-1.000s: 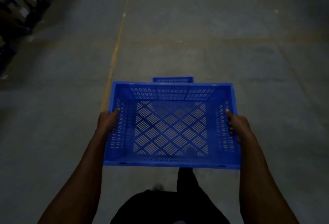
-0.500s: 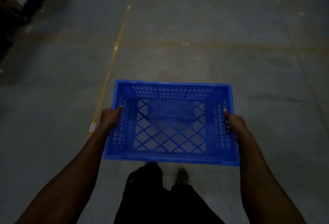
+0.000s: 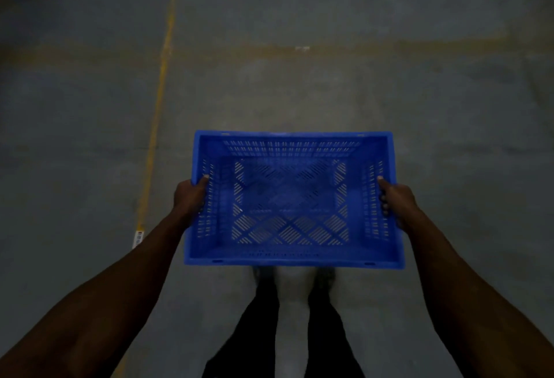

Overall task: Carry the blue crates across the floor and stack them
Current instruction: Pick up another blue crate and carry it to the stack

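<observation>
One blue crate (image 3: pixel 292 197), two hands.

Bare forearms and hands, no sleeves showing; black trousers (image 3: pixel 260 332) and dark shoes (image 3: pixel 328 275).

i see one blue crate (image 3: pixel 292 200), a rectangular plastic box with an open top, held level above the floor with its long side across my view. its side walls are pierced with rows of short slots, and its base is a lattice of diagonal slotted panels. it holds nothing. through the base i can make out something dark, too dim to identify.
</observation>
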Motion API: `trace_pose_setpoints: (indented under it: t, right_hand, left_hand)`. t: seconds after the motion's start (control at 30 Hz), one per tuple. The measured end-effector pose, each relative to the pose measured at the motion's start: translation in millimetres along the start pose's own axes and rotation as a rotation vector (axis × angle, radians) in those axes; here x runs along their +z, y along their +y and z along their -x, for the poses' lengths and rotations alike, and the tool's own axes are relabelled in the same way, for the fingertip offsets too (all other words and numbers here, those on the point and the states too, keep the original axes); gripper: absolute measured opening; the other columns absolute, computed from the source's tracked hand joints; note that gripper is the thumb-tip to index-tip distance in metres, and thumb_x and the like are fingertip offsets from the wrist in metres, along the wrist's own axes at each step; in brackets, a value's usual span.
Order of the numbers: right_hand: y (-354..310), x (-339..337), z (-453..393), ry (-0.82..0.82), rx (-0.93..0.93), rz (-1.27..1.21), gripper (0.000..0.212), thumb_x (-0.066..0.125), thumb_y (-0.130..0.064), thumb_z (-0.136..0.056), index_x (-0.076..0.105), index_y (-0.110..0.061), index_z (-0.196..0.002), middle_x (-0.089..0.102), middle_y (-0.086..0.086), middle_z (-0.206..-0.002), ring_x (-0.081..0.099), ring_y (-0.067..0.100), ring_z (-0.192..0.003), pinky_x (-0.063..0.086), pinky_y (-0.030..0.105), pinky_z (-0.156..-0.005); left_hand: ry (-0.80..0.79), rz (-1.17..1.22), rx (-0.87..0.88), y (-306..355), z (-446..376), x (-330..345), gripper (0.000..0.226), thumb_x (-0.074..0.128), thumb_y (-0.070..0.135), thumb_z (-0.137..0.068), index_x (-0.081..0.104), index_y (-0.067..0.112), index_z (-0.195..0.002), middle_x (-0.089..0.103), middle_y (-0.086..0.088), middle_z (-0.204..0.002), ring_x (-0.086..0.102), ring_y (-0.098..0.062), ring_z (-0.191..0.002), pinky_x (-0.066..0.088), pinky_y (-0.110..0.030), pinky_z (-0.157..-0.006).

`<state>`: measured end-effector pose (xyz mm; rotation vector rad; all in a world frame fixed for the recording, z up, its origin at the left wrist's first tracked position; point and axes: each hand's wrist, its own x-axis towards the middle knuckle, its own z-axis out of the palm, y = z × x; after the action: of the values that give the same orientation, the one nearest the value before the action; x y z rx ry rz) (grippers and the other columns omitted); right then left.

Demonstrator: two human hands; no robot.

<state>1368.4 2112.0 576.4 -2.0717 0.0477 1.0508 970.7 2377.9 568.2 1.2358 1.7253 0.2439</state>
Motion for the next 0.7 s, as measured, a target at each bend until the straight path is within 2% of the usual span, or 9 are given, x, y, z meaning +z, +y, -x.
trace_pose_setpoints:
  t: [0.27,0.43,0.53,0.7]
  right_hand:
    - [37,71,-179,0.001,0.043,0.033,0.037,0.060,-0.042,-0.096,0.052,-0.013,-0.075,0.045,0.004,-0.060,0.038,0.015,-0.042,0.033,0.025,-0.042]
    - [69,115,-280,-0.030,0.025,0.047,0.038,0.058,-0.043,-0.097,0.050,-0.013,-0.074,0.043,0.004,-0.062,0.038,0.014,-0.043,0.035,0.024,-0.042]
    - [89,138,-326,-0.048,0.031,0.044,0.038,0.059,-0.043,-0.097,0.050,-0.013,-0.075,0.044,0.004,-0.063,0.038,0.016,-0.047,0.036,0.026,-0.043]
    - [115,164,-374,-0.057,0.058,0.041,0.039,0.060,-0.045,-0.096,0.050,-0.012,-0.076,0.043,0.005,-0.063,0.038,0.018,-0.049,0.036,0.029,-0.045]
  left_hand:
    - [-0.009,-0.005,-0.025,-26,-152,104,0.041,0.064,0.043,-0.094,0.057,0.011,-0.070,0.055,-0.010,-0.059,0.048,-0.023,-0.048,0.042,-0.033,-0.054]
    - [-0.043,-0.014,-0.024,-60,-242,166,0.036,0.060,0.034,-0.099,0.053,0.011,-0.072,0.050,-0.008,-0.060,0.044,-0.013,-0.036,0.036,-0.021,-0.037]
    - [-0.060,-0.006,-0.027,-77,-285,192,0.038,0.059,0.037,-0.099,0.052,0.011,-0.072,0.050,-0.009,-0.062,0.044,-0.020,-0.046,0.037,-0.027,-0.044]
    - [-0.048,-0.014,-0.031,-100,-328,218,0.038,0.060,0.042,-0.098,0.054,0.012,-0.074,0.053,-0.008,-0.064,0.046,-0.020,-0.049,0.039,-0.030,-0.049]
